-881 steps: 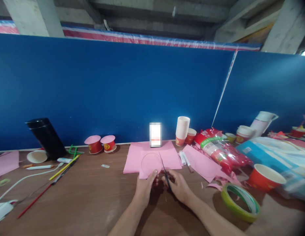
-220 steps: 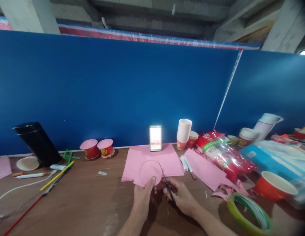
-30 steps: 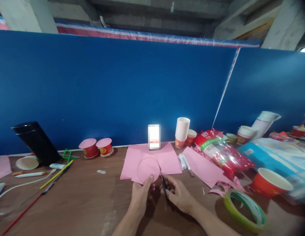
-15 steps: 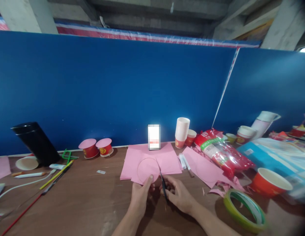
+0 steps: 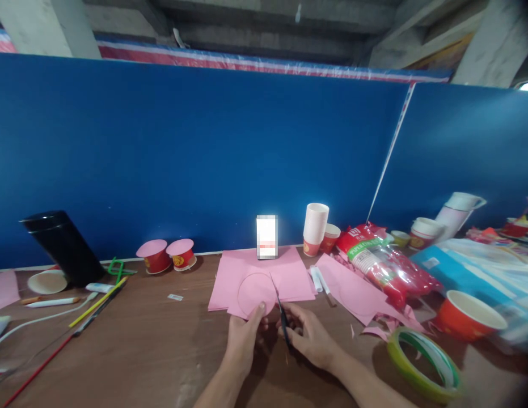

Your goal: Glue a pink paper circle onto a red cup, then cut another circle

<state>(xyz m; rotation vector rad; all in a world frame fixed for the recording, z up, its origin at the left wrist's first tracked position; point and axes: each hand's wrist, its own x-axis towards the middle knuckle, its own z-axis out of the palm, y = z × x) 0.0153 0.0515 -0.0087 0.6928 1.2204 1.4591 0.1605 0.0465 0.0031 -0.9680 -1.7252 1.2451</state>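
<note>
My left hand pinches the lower edge of a pink paper sheet, thumb on top. A circle is drawn on that sheet in a thin dark line. My right hand is closed around the handles of dark scissors. Their blades point up and away, lying along the right side of the drawn circle. Behind the held sheet lies a stack of pink paper on the brown table. The fingers under the paper are partly hidden.
Two red cups with pink paper tops stand at the back left, near a black bottle. On the right are a roll of tape, an orange-red cup, a red plastic pack and pink scraps. Stacked paper cups stand behind.
</note>
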